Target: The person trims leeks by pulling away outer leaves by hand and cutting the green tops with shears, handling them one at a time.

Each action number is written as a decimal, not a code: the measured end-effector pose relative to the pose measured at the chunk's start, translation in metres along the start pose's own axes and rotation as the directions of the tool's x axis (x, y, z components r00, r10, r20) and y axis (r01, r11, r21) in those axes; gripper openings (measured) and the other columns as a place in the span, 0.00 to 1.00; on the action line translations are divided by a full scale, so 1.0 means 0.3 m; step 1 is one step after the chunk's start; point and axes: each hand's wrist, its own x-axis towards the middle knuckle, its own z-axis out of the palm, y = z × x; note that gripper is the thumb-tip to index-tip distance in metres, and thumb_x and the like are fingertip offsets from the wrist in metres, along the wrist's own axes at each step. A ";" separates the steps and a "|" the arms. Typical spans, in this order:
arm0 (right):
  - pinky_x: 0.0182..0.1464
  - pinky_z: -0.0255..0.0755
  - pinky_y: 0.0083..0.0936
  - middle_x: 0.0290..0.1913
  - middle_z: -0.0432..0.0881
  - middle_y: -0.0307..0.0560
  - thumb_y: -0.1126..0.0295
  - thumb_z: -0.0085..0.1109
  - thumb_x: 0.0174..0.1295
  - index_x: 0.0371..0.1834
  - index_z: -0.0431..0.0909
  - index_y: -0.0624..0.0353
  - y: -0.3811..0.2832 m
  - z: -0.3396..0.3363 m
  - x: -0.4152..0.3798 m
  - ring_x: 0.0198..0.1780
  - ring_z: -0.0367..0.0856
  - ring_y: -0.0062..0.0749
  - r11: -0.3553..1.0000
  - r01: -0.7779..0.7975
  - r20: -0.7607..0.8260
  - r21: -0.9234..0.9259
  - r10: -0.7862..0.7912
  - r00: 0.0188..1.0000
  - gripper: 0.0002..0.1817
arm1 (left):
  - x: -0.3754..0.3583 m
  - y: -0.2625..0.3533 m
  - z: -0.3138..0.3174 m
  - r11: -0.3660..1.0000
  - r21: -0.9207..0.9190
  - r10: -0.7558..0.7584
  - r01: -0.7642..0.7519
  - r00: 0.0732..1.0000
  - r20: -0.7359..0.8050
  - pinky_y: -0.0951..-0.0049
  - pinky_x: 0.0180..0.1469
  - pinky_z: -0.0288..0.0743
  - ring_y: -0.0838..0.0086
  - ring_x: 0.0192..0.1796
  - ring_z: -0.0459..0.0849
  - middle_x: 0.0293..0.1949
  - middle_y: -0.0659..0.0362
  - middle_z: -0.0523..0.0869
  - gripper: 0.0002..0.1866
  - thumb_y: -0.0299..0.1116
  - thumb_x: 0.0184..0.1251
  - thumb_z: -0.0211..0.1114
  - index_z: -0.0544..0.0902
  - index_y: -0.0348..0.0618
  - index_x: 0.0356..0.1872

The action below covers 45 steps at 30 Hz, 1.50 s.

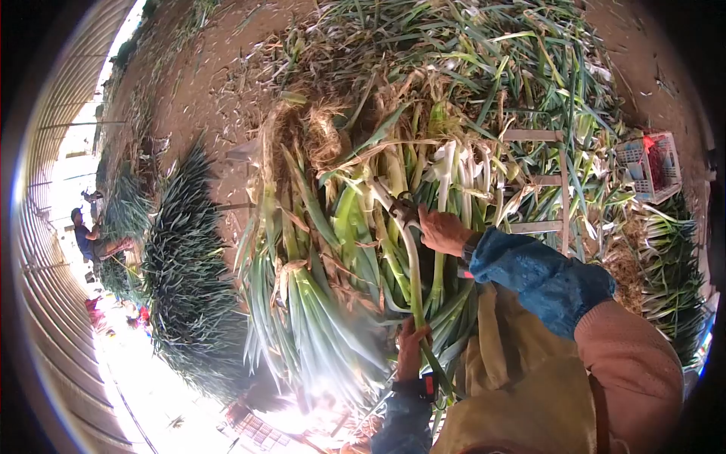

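Leek (412,265) gripped at both ends to keep it taut: right hand (442,231) near white base, left hand (412,348) closed on leaves, above pile (325,287).

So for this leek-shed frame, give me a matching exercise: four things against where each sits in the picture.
Things:
1. crate
2. co-worker
3. held leek
4. dark heap

Places:
A. far left, by the bright opening
B. centre, between both hands
C. upper right, on the ground
D. left of centre, beside the pale leeks

Pairs: 1-C, 2-A, 3-B, 4-D. The right hand and left hand both grip the held leek.
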 end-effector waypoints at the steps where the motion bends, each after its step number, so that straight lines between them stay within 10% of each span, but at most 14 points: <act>1: 0.18 0.71 0.31 0.20 0.74 0.53 0.67 0.53 0.51 0.51 0.63 0.82 0.006 0.005 0.009 0.19 0.77 0.39 1.000 0.014 -0.016 0.016 -0.013 1.000 0.29 | -0.004 -0.017 -0.004 0.999 -0.020 -0.033 0.033 0.999 -0.014 0.82 0.22 0.61 0.82 0.20 0.69 0.21 0.65 0.72 0.13 0.34 0.54 0.59 0.74 0.39 0.38; 8: 0.14 0.66 0.31 0.22 0.72 0.54 0.64 0.54 0.55 0.56 0.56 0.79 -0.011 -0.012 -0.224 0.16 0.73 0.34 0.986 0.164 0.179 0.030 -0.167 0.970 0.32 | 0.017 -0.098 0.012 0.992 -0.035 -0.124 0.125 0.992 0.036 0.81 0.26 0.62 0.83 0.23 0.69 0.23 0.65 0.73 0.18 0.30 0.53 0.60 0.74 0.37 0.47; 10: 0.16 0.68 0.33 0.23 0.74 0.56 0.67 0.55 0.54 0.54 0.57 0.78 0.048 -0.029 -0.179 0.18 0.75 0.37 0.960 -0.120 0.245 0.251 0.057 0.968 0.30 | 0.018 -0.142 0.033 0.993 -0.035 -0.110 0.113 0.992 0.062 0.81 0.27 0.62 0.83 0.24 0.69 0.23 0.66 0.73 0.22 0.31 0.54 0.60 0.73 0.37 0.52; 11: 0.26 0.73 0.42 0.29 0.76 0.61 0.67 0.59 0.48 0.51 0.58 0.72 0.095 -0.017 -0.158 0.25 0.77 0.53 0.963 -0.166 0.159 0.211 0.134 0.978 0.30 | 0.019 -0.138 0.049 0.996 -0.036 -0.082 0.085 0.993 0.081 0.81 0.27 0.62 0.83 0.24 0.69 0.24 0.66 0.74 0.24 0.31 0.54 0.60 0.72 0.37 0.54; 14: 0.30 0.73 0.41 0.30 0.75 0.63 0.68 0.58 0.49 0.50 0.59 0.72 0.160 -0.032 -0.152 0.31 0.78 0.52 0.921 -0.332 0.065 0.205 0.326 0.943 0.28 | 0.124 -0.154 0.087 0.978 0.210 -0.023 -0.001 0.994 0.110 0.78 0.29 0.65 0.77 0.26 0.72 0.25 0.63 0.76 0.28 0.33 0.54 0.61 0.70 0.38 0.58; 15: 0.30 0.73 0.41 0.30 0.75 0.63 0.66 0.59 0.50 0.52 0.58 0.74 0.194 0.011 -0.196 0.30 0.78 0.52 0.970 -0.171 -0.109 0.175 0.192 0.975 0.31 | 0.191 -0.198 0.102 0.946 0.319 0.020 -0.049 0.995 0.094 0.76 0.30 0.67 0.74 0.26 0.73 0.25 0.61 0.77 0.27 0.35 0.55 0.61 0.71 0.38 0.57; 18: 0.29 0.73 0.42 0.31 0.75 0.66 0.68 0.60 0.51 0.55 0.54 0.80 0.082 -0.055 -0.305 0.30 0.77 0.56 0.968 -0.138 0.164 0.208 0.104 0.981 0.35 | 0.412 -0.294 0.062 0.551 0.787 0.336 -0.278 0.937 0.096 0.65 0.34 0.73 0.60 0.31 0.78 0.30 0.51 0.80 0.24 0.41 0.57 0.62 0.73 0.38 0.51; 22: 0.27 0.73 0.41 0.30 0.75 0.65 0.66 0.60 0.51 0.57 0.52 0.81 0.017 -0.081 -0.354 0.26 0.77 0.55 0.952 -0.121 0.329 0.281 0.022 0.944 0.38 | 0.510 0.044 0.039 0.264 0.963 0.747 -0.052 0.643 -0.170 0.54 0.40 0.73 0.51 0.40 0.77 0.36 0.46 0.76 0.22 0.41 0.56 0.63 0.71 0.37 0.45; 28: 0.24 0.73 0.39 0.27 0.76 0.61 0.61 0.60 0.52 0.57 0.53 0.79 -0.040 -0.098 -0.377 0.25 0.78 0.50 0.969 -0.061 0.353 0.240 -0.029 0.935 0.38 | 0.633 0.044 0.052 0.581 0.798 0.528 0.160 0.672 -0.519 0.53 0.41 0.71 0.49 0.39 0.78 0.36 0.46 0.75 0.20 0.35 0.50 0.66 0.67 0.37 0.39; 33: 0.23 0.72 0.36 0.23 0.75 0.58 0.59 0.59 0.53 0.57 0.52 0.80 -0.070 -0.083 -0.430 0.23 0.77 0.47 0.971 0.065 0.317 0.231 -0.138 0.938 0.40 | 0.586 0.037 0.020 0.661 0.748 0.619 -0.067 0.613 -0.492 0.56 0.36 0.71 0.50 0.33 0.79 0.31 0.47 0.80 0.24 0.37 0.42 0.69 0.69 0.36 0.37; 37: 0.24 0.71 0.35 0.23 0.75 0.57 0.58 0.59 0.53 0.56 0.55 0.80 -0.044 -0.056 -0.439 0.23 0.77 0.45 0.952 0.058 0.251 0.299 -0.137 0.958 0.38 | 0.590 0.000 -0.004 0.873 0.413 0.413 -0.262 0.847 -0.335 0.74 0.32 0.70 0.74 0.30 0.76 0.27 0.58 0.81 0.17 0.29 0.40 0.69 0.79 0.32 0.34; 40: 0.23 0.69 0.36 0.23 0.74 0.56 0.58 0.60 0.52 0.55 0.56 0.79 -0.022 -0.080 -0.436 0.22 0.76 0.44 0.956 -0.071 0.347 0.284 -0.033 0.937 0.38 | 0.546 0.013 0.013 0.875 0.472 0.296 -0.110 0.893 -0.340 0.75 0.32 0.68 0.76 0.29 0.75 0.26 0.61 0.80 0.15 0.29 0.43 0.66 0.79 0.34 0.35; 45: 0.21 0.68 0.37 0.23 0.74 0.55 0.56 0.61 0.50 0.56 0.58 0.76 -0.040 -0.148 -0.539 0.20 0.75 0.45 0.956 0.171 0.196 0.237 -0.219 0.956 0.39 | 0.550 0.013 0.018 0.890 0.380 0.396 -0.252 0.840 -0.371 0.70 0.29 0.68 0.74 0.25 0.71 0.22 0.57 0.79 0.15 0.32 0.39 0.65 0.79 0.32 0.29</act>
